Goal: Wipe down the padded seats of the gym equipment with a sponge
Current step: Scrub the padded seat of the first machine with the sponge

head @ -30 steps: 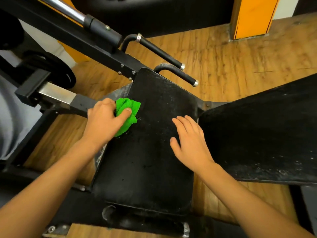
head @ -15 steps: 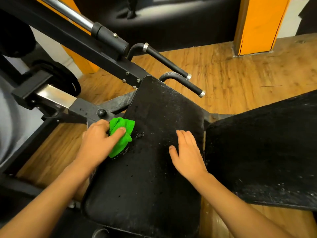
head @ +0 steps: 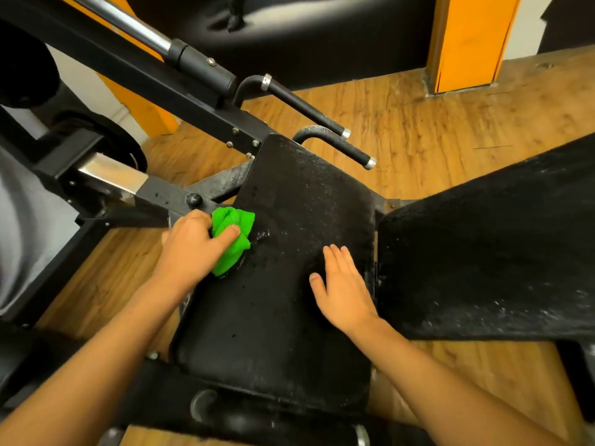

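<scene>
Sliding back along the seat's left edge over the last second, the left hand and its green cloth now sit nearer the person, just below the round black knob on the frame. The fingers are curled round the bunched cloth, with the thumb pressed across its top. The cloth sticks out past the thumb onto the black seat pad, touching its speckled surface. The right hand has drawn back slightly too. It lies flat on the pad's right side, fingers straight and close together, thumb spread. Just right of those fingers runs the gap to a second black pad. Beyond the fingertips, two black handles jut over the wooden floor.
</scene>
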A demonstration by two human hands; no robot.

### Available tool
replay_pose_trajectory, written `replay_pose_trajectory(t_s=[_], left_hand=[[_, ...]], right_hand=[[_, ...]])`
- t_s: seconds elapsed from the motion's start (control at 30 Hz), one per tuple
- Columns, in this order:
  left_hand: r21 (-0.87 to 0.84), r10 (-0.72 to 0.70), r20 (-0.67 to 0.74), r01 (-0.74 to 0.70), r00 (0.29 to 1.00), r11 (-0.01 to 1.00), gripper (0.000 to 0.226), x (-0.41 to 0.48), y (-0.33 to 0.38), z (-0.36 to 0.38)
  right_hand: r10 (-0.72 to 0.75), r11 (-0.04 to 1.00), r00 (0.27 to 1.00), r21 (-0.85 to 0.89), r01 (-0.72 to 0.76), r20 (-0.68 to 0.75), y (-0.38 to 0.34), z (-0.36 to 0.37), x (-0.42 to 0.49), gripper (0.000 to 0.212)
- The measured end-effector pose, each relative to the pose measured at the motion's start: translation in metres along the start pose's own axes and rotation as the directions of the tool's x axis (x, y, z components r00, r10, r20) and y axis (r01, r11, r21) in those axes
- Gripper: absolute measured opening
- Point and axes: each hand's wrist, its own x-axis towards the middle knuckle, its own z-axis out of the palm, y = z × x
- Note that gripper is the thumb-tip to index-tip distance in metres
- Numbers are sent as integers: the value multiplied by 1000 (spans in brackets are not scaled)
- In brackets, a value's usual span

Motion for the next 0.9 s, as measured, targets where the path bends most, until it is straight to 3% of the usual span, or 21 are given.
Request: replay_pose_trajectory(t_s=[0.17,0.27,0.6,0.7,0.9], left_hand=[[82,-34,50,30,998,996,51,-5,11,-19],[118,-23,77,14,997,993,49,-4,11,-31],[255,84,170,-126,982,959,50,38,39,-24],[350,118,136,-159,984,923,47,67,40,-14],[435,97,0,-87,995,896,45,126,38,0]], right_hand=[[19,999,999,-45,-18,28,-9,-9,-24,67],[65,998,998,-19,-65,16,-20,-7,-33,66],[24,998,999,61,-21,-46,-23,-13,9,65],[5,996,996,86,3,-90,-17,-9,40,65],[-6,986,985,165,34,-170,-21,-8,85,65]])
